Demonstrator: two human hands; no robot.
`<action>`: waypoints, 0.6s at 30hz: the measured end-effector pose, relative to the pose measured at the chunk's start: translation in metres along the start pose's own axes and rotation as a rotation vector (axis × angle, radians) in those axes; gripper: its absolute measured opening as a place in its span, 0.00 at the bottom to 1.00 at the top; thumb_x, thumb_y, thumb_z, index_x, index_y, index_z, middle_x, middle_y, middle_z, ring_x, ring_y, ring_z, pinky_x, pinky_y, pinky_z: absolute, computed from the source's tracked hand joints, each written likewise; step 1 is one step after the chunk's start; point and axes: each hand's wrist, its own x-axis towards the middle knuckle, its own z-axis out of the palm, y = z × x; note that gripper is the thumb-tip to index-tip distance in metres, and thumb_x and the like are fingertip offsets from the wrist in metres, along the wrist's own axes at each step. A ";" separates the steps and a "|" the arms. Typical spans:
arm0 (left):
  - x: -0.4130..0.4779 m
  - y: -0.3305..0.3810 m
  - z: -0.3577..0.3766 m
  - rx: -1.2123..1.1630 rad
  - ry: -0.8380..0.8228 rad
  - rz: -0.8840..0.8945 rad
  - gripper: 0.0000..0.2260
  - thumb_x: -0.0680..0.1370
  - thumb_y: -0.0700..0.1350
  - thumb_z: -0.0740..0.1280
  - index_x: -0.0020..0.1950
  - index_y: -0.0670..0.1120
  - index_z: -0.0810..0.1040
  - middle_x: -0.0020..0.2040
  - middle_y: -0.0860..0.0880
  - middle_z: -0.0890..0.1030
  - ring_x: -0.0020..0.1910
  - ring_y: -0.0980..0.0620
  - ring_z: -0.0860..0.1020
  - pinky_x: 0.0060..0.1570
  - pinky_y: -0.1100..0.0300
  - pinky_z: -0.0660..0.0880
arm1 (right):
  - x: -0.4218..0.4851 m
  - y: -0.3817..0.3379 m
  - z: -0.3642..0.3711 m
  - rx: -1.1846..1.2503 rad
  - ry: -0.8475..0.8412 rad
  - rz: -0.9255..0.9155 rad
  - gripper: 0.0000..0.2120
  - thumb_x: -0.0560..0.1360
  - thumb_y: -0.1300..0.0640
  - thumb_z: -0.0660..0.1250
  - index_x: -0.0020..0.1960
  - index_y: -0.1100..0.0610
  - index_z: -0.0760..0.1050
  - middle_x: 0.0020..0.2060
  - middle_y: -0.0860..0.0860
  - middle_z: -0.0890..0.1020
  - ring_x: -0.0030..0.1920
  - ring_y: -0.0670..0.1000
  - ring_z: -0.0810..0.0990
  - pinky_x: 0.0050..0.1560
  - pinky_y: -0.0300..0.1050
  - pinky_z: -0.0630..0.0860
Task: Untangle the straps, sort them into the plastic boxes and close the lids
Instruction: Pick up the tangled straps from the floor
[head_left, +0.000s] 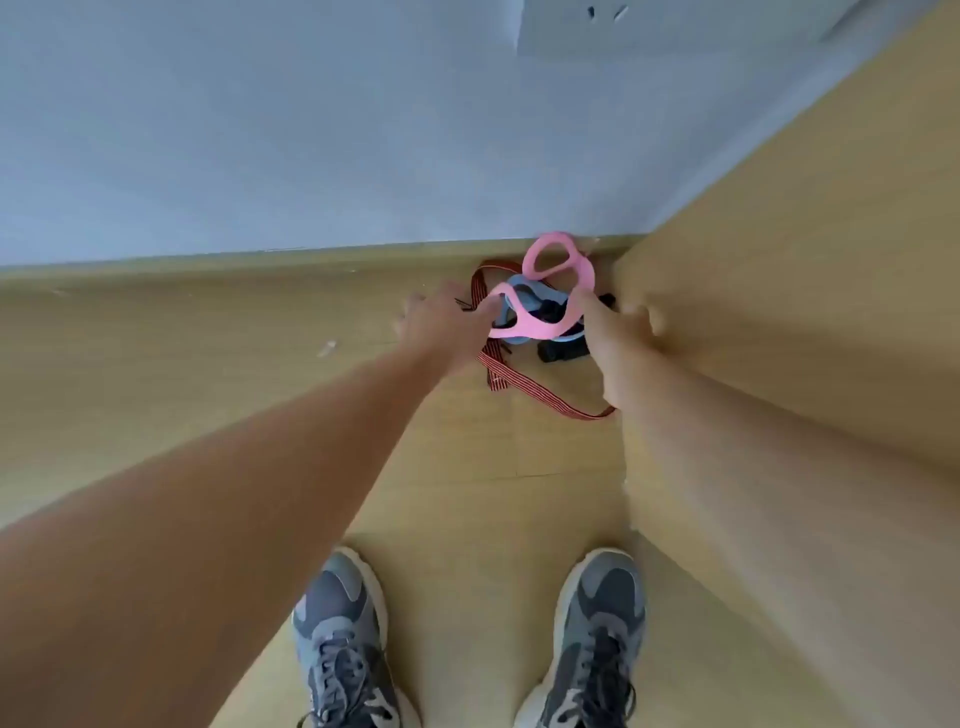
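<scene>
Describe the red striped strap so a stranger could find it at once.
Look where the pale wall meets the wooden floor, beside the tall wooden panel on the right. A tangle lies in that corner; the red striped strap is the flat, narrow ribbon trailing out of it toward the shoes, unlike the smooth pink band and blue band.

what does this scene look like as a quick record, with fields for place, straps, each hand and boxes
place: wooden floor at the foot of a wall
straps: pink strap, blue strap, red striped strap and black strap, tangled in one pile
left hand: grips the pink strap
right hand: at the pink strap, grip too blurred to tell
boxes: none in view
also: grey shoes, wall socket
</scene>
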 end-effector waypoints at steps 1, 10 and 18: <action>0.016 -0.002 0.004 -0.079 0.019 -0.049 0.34 0.74 0.68 0.63 0.76 0.52 0.67 0.72 0.42 0.69 0.69 0.38 0.72 0.60 0.42 0.76 | 0.011 -0.001 0.003 0.001 -0.002 0.022 0.46 0.68 0.33 0.70 0.80 0.48 0.57 0.74 0.51 0.67 0.67 0.58 0.71 0.64 0.58 0.71; 0.077 -0.002 0.031 -0.578 -0.273 -0.358 0.26 0.75 0.67 0.66 0.64 0.51 0.77 0.59 0.49 0.81 0.57 0.49 0.78 0.62 0.43 0.74 | 0.069 -0.008 0.032 0.019 -0.012 -0.006 0.54 0.65 0.28 0.72 0.81 0.49 0.52 0.78 0.48 0.58 0.71 0.57 0.68 0.66 0.62 0.72; 0.080 0.013 0.058 -0.563 -0.213 -0.246 0.19 0.81 0.60 0.62 0.64 0.49 0.78 0.53 0.49 0.83 0.44 0.50 0.80 0.41 0.58 0.75 | 0.083 -0.005 0.028 -0.049 -0.248 -0.103 0.39 0.70 0.34 0.73 0.74 0.51 0.65 0.60 0.49 0.73 0.47 0.48 0.72 0.46 0.43 0.70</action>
